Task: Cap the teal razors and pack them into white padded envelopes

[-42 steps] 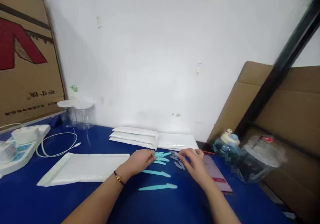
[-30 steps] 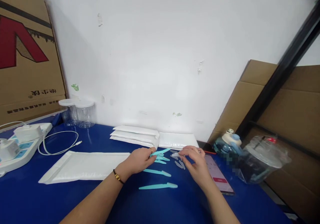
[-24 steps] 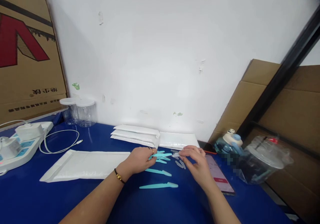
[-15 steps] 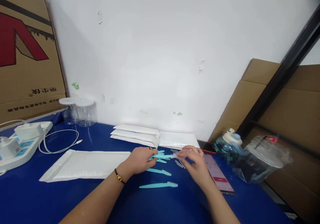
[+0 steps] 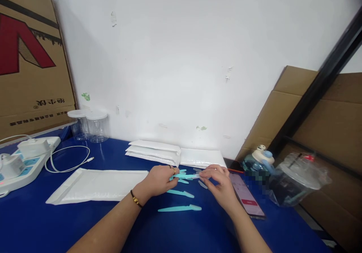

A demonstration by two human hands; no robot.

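Head view: left hand (image 5: 160,180) gripped one turquoise razor (image 5: 184,177) above others alike; right hand (image 5: 219,179) pinched a translucent cap (image 5: 197,176) at its head. Nearest the person, on the blue table (image 5: 195,236), lay a separate razor (image 5: 178,209).

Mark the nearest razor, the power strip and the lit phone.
Nearest razor (image 5: 178,209): head view, on its handle.
Power strip (image 5: 36,167): head view, on its right rim.
Lit phone (image 5: 245,194): head view, on its screen.
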